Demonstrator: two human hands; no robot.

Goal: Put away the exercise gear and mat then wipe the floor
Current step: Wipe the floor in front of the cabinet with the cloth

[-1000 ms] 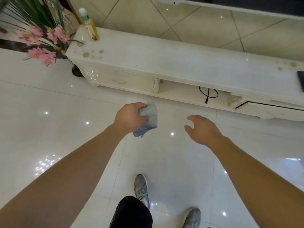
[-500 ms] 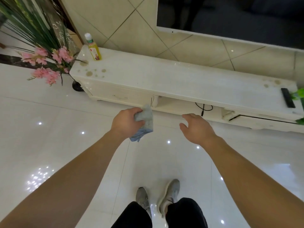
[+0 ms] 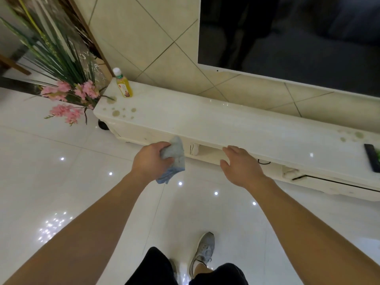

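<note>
Glossy white tile floor [image 3: 51,182] underfoot. Wall TV [image 3: 287,38] above long white TV stand [image 3: 205,124], brownish spots on top. Pink flowers [image 3: 61,95] by its L end. L hand [image 3: 151,161] grips crumpled blue cloth [image 3: 174,159], mid-air just before stand's front edge. R hand [image 3: 240,167] loose, fingers relaxed, beside it. Juice bottle [image 3: 123,84] upright at L end; remote [image 3: 372,157] at R end.

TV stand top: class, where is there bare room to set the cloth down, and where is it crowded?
The long middle stretch of the stand is bare, bordered by the bottle and brown spots at its left end and by more spots and the remote at its right. Those ends are crowded. The left hand grips the cloth.
</note>
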